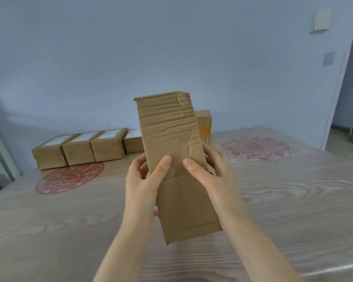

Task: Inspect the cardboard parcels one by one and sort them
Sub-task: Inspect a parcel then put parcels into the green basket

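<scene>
Holding the creased parcel (169, 127) upright with your left hand (143, 177) and right hand (209, 165) gripping its 2 edges, you likely inspect its face.

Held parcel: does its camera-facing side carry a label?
No, the near side of the parcel is bare, creased cardboard.

Head-worn view, facing forward and slightly down, close over table (293, 200), wall (171, 47) beyond

Four parcels (77, 149) lie side by side at 10 o'clock along the far edge of the surface (283, 200). The raised parcel (171, 135) stands at centre between left grip (145, 176) and right grip (208, 167), with another parcel (204, 124) behind it at 1 o'clock
</scene>
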Demonstrator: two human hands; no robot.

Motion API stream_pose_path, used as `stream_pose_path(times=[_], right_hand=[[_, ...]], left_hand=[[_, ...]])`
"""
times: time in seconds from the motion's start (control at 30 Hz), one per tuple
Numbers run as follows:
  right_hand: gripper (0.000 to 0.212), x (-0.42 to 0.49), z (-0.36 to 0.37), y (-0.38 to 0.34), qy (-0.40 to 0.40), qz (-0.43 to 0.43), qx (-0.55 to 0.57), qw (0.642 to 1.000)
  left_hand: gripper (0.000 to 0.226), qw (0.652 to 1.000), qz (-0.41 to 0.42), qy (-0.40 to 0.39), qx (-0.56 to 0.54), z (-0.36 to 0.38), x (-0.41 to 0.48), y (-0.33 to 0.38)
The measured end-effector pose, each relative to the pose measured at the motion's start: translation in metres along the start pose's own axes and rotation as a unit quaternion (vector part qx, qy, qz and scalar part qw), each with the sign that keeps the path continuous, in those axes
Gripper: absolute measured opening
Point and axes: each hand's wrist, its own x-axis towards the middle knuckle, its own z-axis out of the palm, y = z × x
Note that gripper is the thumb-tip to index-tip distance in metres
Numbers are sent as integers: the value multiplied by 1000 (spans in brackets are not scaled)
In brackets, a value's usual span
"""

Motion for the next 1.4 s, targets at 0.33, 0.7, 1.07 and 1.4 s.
stream_pose_path(times=[0.33,0.7,1.07,1.4], right_hand=[[61,15,4,-5,7,12,-15,1000],[58,47,14,5,49,86,66,993],[67,84,22,25,30,68,91,993],[81,70,24,38,-45,24,156,986]], left_hand=[[72,996,38,-73,30,3,6,-2],[88,995,68,-67,26,6,37,-4],[72,998,2,-56,-16,-1,69,-24],[63,997,36,-70,-3,-6,69,-28]])
